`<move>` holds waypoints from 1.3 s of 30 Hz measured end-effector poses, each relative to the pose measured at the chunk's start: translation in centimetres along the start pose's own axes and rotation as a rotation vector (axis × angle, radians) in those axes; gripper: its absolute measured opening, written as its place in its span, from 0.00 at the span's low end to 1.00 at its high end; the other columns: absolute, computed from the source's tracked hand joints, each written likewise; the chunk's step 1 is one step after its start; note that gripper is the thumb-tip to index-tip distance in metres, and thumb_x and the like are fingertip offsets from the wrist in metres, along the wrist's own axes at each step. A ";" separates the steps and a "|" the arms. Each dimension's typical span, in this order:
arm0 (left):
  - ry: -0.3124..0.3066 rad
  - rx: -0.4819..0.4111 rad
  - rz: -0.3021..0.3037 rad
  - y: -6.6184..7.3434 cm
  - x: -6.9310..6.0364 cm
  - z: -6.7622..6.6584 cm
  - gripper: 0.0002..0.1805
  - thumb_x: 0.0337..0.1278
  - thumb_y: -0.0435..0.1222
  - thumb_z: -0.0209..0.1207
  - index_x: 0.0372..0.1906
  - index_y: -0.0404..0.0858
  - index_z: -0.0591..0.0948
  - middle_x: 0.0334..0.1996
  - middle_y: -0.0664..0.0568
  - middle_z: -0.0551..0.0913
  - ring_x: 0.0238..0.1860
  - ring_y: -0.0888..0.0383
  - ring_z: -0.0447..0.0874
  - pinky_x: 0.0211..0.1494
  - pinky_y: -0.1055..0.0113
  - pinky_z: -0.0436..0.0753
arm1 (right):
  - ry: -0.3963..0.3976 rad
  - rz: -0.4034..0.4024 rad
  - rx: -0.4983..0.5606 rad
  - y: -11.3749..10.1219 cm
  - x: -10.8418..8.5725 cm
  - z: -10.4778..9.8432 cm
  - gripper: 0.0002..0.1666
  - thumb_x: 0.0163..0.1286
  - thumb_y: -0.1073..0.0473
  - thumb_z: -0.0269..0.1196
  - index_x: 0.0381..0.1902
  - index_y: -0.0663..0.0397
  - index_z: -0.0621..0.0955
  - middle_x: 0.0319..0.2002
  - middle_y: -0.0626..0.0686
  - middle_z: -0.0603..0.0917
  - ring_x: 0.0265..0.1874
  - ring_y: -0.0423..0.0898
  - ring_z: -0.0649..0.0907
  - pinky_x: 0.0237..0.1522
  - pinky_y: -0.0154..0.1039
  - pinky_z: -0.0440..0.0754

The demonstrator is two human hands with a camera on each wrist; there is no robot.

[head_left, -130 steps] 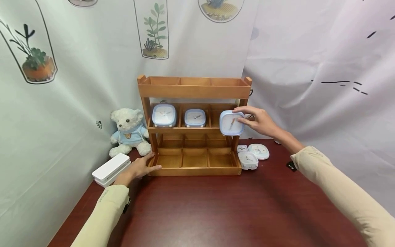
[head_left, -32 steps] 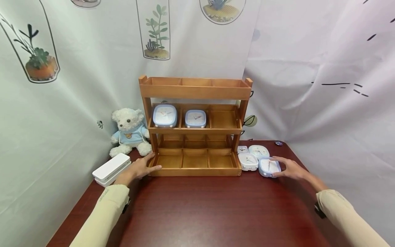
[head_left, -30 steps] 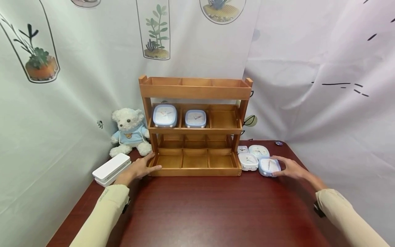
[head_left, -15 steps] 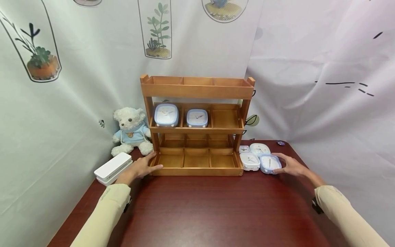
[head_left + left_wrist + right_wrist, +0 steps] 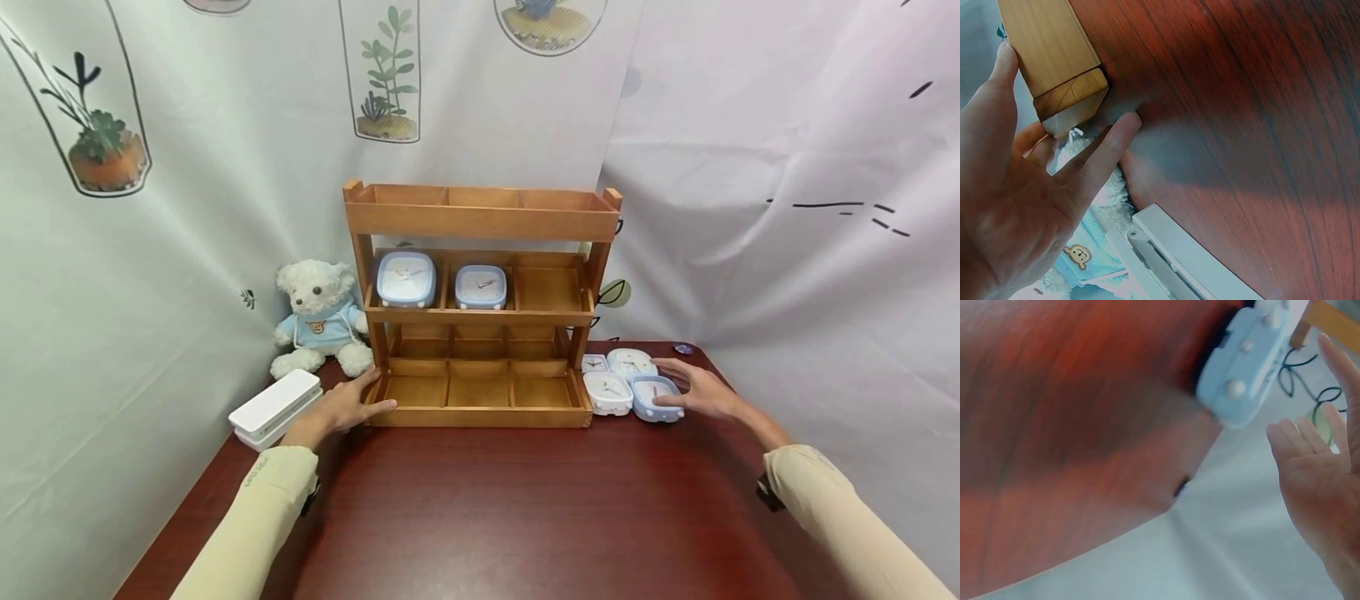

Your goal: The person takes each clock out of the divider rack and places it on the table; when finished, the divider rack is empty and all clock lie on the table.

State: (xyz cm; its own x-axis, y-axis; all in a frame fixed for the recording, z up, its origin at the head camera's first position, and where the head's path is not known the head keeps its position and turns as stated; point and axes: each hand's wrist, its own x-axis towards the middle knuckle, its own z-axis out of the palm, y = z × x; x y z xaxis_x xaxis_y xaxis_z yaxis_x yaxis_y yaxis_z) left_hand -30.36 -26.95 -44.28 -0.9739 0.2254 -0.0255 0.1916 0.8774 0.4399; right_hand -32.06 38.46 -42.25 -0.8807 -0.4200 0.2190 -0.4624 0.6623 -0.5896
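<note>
A blue-rimmed alarm clock lies face up on the table, against a white clock and another pale clock. Just above the blue clock, my right hand has its fingers spread and holds nothing. In the right wrist view that clock is apart from the hand. My left hand rests at the lower left corner of a wooden tiered shelf, fingers fairly straight. The left wrist view shows this hand beside the shelf's corner.
Two blue clocks, one on the left and one in the middle, stand on the middle tier. A small square clock lies right of the shelf. At left are a teddy bear and white cases.
The blue clock, earlier held before the middle tier's right compartment, came down onto the table at the right. My right hand has just let go of it and risen slightly. The left hand stayed put.
</note>
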 end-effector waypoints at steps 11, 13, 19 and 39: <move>-0.012 0.001 -0.013 0.0 -0.1 0.0 0.52 0.68 0.64 0.59 0.82 0.35 0.57 0.76 0.30 0.63 0.70 0.30 0.70 0.67 0.36 0.71 | 0.011 -0.106 0.009 -4.4 2.3 0.2 0.41 0.66 0.56 0.75 0.73 0.62 0.73 0.68 0.65 0.77 0.67 0.68 0.76 0.64 0.60 0.75; -0.014 0.003 -0.017 -0.1 -0.1 0.0 0.52 0.68 0.63 0.59 0.82 0.35 0.57 0.76 0.30 0.63 0.70 0.30 0.70 0.67 0.36 0.72 | 0.016 -0.147 -0.005 -5.5 2.7 0.2 0.40 0.66 0.57 0.75 0.72 0.62 0.74 0.67 0.65 0.78 0.65 0.67 0.78 0.62 0.59 0.76; -0.009 0.003 -0.018 -0.2 0.1 0.2 0.51 0.69 0.62 0.59 0.82 0.35 0.58 0.76 0.29 0.64 0.70 0.30 0.70 0.66 0.36 0.72 | 0.012 -0.211 -0.033 -8.6 4.0 0.0 0.36 0.68 0.57 0.74 0.71 0.58 0.75 0.65 0.61 0.81 0.64 0.62 0.80 0.62 0.51 0.79; 0.007 0.000 -0.020 -0.3 0.3 0.1 0.53 0.66 0.65 0.60 0.82 0.36 0.58 0.75 0.29 0.64 0.67 0.32 0.74 0.65 0.38 0.74 | 0.003 -0.317 0.074 -15.9 10.4 -0.6 0.30 0.70 0.62 0.72 0.68 0.58 0.79 0.61 0.59 0.85 0.59 0.55 0.85 0.60 0.51 0.81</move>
State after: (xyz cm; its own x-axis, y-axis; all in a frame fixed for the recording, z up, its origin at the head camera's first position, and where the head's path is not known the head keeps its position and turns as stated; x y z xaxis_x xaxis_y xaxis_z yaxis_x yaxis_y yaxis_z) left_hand -30.73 -27.11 -44.56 -0.9785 0.2045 -0.0283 0.1716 0.8819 0.4390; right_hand -33.90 23.89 -30.13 -0.6943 -0.5961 0.4033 -0.7052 0.4516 -0.5466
